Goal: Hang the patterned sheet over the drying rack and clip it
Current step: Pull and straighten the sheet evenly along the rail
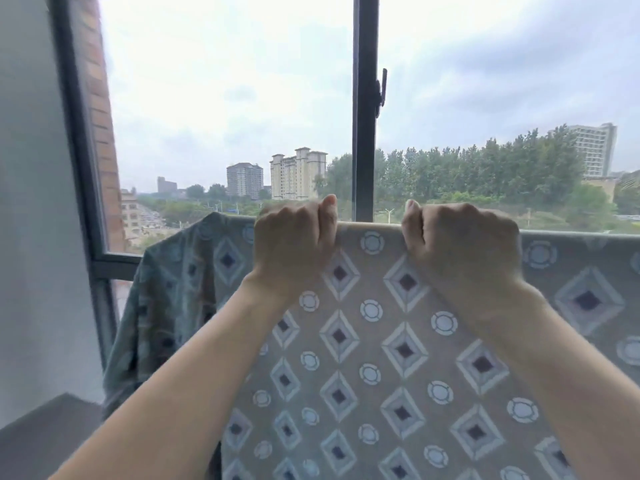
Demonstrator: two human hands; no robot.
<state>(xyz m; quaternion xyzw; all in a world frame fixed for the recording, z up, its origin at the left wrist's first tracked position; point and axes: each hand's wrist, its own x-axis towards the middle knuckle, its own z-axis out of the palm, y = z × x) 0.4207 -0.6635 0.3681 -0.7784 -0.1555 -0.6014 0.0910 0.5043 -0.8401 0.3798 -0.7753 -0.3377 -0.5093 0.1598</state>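
I see both hands raised at the centre of the frame, side by side and a little apart, in front of a window (225, 116). My left hand (292, 242) is curled into a fist on the top edge of the sheet (367, 358), thumb up, its grip closed on the fabric. My right hand (460, 242) does the same just right of centre, fingers curled over that edge, thumb raised. The sheet, grey with diamonds and rings, hangs down from the hands and fills the lower middle and right of the frame; its top edge runs level across to the right border. At the left its corner droops in folds. I cannot make out the rack under the fabric. A dark window frame (363, 133) stands upright behind the hands.
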